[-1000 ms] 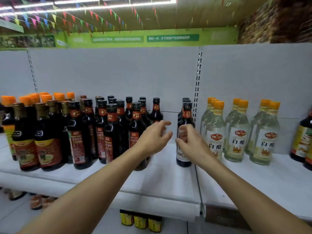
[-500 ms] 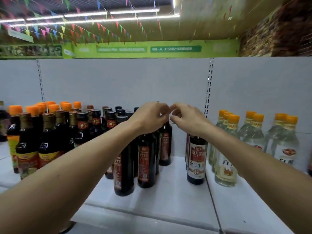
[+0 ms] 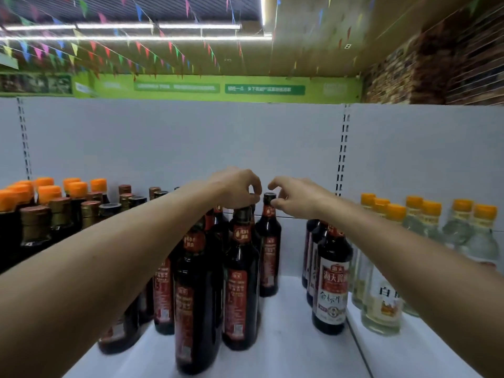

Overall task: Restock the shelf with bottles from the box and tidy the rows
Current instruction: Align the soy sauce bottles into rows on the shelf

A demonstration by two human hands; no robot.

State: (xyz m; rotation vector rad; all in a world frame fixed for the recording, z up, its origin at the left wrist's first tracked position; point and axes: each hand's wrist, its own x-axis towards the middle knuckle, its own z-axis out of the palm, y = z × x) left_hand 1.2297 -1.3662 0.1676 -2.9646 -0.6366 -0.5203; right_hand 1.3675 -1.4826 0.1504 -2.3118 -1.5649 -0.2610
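The left hand (image 3: 237,189) grips the top of an upright dark sauce bottle (image 3: 241,282) from above, fingers curled down around the cap. This bottle stands on the white shelf (image 3: 286,339), at the right edge of the dark-bottle rows. At its 1 o'clock stands a rear bottle (image 3: 269,241). The right hand (image 3: 298,199) brackets its black cap between thumb and index finger, gap narrow; contact cannot be determined. At 3 o'clock stand a white-label soy sauce bottle (image 3: 331,285) and white vinegar bottles (image 3: 381,309).
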